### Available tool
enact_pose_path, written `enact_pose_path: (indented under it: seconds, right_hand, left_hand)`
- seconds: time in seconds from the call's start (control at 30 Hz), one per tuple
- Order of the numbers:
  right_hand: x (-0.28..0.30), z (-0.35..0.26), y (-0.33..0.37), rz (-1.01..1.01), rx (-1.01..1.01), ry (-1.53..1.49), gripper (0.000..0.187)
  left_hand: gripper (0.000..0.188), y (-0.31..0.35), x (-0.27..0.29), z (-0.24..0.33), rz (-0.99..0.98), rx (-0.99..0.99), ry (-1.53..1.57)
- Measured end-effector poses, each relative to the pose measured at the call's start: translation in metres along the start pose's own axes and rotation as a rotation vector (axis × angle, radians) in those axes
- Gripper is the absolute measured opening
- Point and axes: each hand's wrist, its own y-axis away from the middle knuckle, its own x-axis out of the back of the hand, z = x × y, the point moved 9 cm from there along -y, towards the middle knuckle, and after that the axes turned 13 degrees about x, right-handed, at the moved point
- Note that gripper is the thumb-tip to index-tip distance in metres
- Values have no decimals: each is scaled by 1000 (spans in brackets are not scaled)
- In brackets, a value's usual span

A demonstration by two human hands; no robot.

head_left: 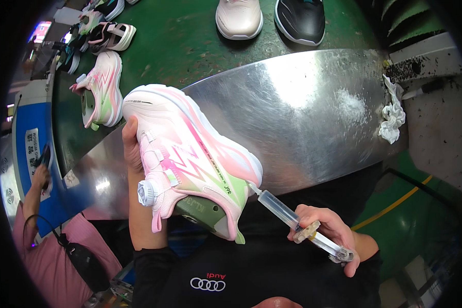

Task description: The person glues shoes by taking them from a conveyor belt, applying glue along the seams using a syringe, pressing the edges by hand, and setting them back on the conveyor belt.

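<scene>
A pink, white and green sneaker (195,149) with a dial on its tongue is tilted in front of me, toe up and to the left. My left hand (132,146) is closed around its far side, with most of the fingers hidden behind it. A dark green shoe last (203,210) fills the opening. In my right hand (326,223) is a clear syringe (278,206), gripped at the flange and plunger end. Its tip meets the seam between upper and sole near the heel.
A shiny metal plate (231,97) borders a green work surface (174,36). Another pink sneaker (105,90) lies left; a pale shoe (238,18) and a black shoe (299,20) stand at the far side. Crumpled white tissue (392,115) rests right. A co-worker in pink (77,241) is at left.
</scene>
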Motion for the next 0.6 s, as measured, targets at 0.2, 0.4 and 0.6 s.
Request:
enact_pose_path:
  seconds: [0.2,0.4,0.6]
  right_hand:
    - [7,2,4,-25,77,-56,114]
    - [13,14,3,-17,45,-47,112]
    - [15,25,0,-91,-5,120,110]
  left_hand:
    - [58,16,20,2,90,60,-92]
    - [60,64,70,12,313,101,-213]
    - [48,104,70,27,241,-106,-897]
